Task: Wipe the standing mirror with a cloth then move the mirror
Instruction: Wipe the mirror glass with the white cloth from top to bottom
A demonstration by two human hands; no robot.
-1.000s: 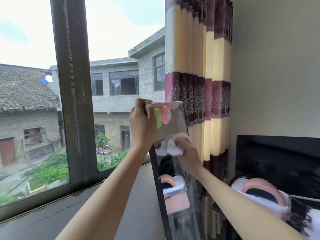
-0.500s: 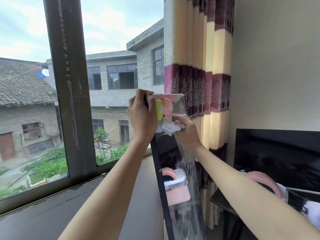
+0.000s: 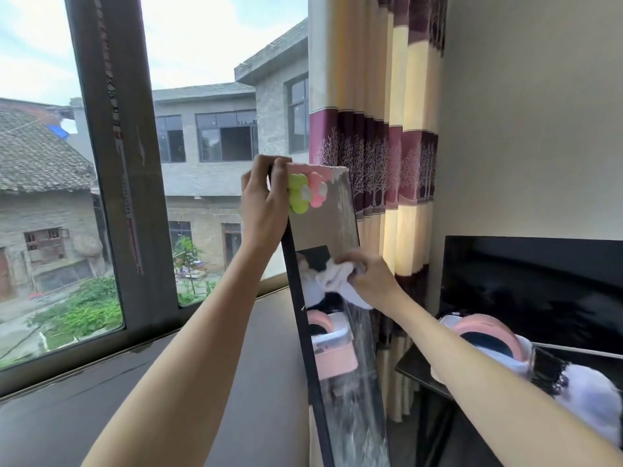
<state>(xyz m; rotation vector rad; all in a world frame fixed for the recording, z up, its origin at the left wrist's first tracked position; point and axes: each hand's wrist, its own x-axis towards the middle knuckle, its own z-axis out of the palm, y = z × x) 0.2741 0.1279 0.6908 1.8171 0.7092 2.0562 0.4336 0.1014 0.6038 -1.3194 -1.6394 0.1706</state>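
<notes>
1. Mirror (image 3: 323,224): tall narrow panel, stood by the window (image 3: 202,146), just beside the striped curtain (image 3: 374,146). Long axis ran near vertical, top tilted a bit left; glass faced right, twd the wall, seen nearly edge-on.
2. Left hand (image 3: 261,207): grip clamped on mirror's top-left corner next to the green/pink flower deco (image 3: 305,193), same hold as 1 s ago, steadying it.
3. Right hand (image 3: 369,278): grip bunched round the white cloth (image 3: 333,281), pressing it on the glass.
4. Change: cloth was up near top edge 0.5 s ago, now at abt mid-upper glass, so a downward stroke. Streaks lower down suggest wiping not finished; move step not yet begun.
</notes>
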